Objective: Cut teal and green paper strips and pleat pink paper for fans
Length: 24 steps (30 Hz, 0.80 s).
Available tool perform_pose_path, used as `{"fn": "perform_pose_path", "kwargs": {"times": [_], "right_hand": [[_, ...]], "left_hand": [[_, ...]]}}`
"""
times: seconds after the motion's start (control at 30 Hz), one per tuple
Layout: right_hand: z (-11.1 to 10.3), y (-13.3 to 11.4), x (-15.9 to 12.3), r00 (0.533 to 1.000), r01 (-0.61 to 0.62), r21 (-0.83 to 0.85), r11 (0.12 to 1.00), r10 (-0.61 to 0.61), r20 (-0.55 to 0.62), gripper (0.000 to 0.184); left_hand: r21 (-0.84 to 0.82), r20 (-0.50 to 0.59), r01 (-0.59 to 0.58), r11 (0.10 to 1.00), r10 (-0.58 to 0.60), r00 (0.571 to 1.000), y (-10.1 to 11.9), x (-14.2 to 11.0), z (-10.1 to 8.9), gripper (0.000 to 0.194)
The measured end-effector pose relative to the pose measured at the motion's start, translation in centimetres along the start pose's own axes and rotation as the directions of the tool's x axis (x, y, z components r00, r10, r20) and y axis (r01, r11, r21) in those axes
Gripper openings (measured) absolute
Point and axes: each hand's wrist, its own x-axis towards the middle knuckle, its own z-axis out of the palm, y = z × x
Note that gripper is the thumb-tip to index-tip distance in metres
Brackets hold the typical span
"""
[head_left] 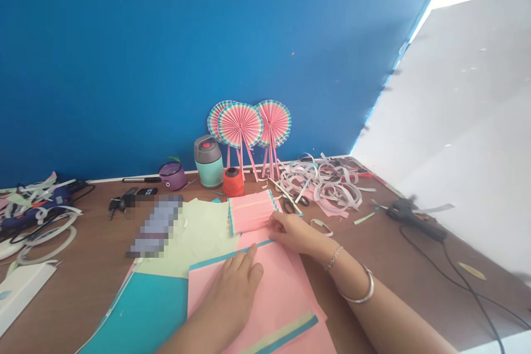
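My left hand lies flat on a pink paper sheet that has a blue strip along its far edge and green and blue strips near me. Just beyond is a pleated pink paper with blue and pale ends. The thumb and fingers of my right hand are pinched at its near right corner; the fingertips are partly hidden. Under these lie more pink paper, a pale green sheet and a turquoise sheet.
Pink paper fans lean against the blue wall behind a turquoise flask and red thread spool. Scissors and curled paper strips lie right of them. A glue gun trails its cord at right. Keys rest at left.
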Motion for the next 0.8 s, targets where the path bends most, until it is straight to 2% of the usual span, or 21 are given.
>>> {"fn": "perform_pose_path", "kwargs": {"times": [0.27,0.5,0.63,0.8], "right_hand": [[-0.3,0.0,0.0,1.0,0.013,0.001,1.0,-0.013,0.019,0.009],[-0.6,0.3,-0.1,1.0,0.012,-0.004,1.0,-0.012,0.002,0.006],[-1.3,1.0,-0.1,0.999,-0.044,0.017,0.999,0.044,-0.014,0.006],[-1.2,0.5,-0.1,0.996,-0.055,-0.056,0.997,0.05,-0.078,0.022]], "left_hand": [[-0.01,-0.001,0.027,1.0,-0.027,1.0,-0.1,-0.1,0.4,0.043],[-0.054,0.046,0.044,0.998,-0.041,0.998,0.1,0.1,-0.3,0.045],[-0.049,0.07,0.05,0.998,-0.047,0.996,0.3,0.2,-0.7,0.047],[-0.027,0.11,0.047,0.999,-0.044,0.993,0.6,0.2,-1.4,0.047]]}}
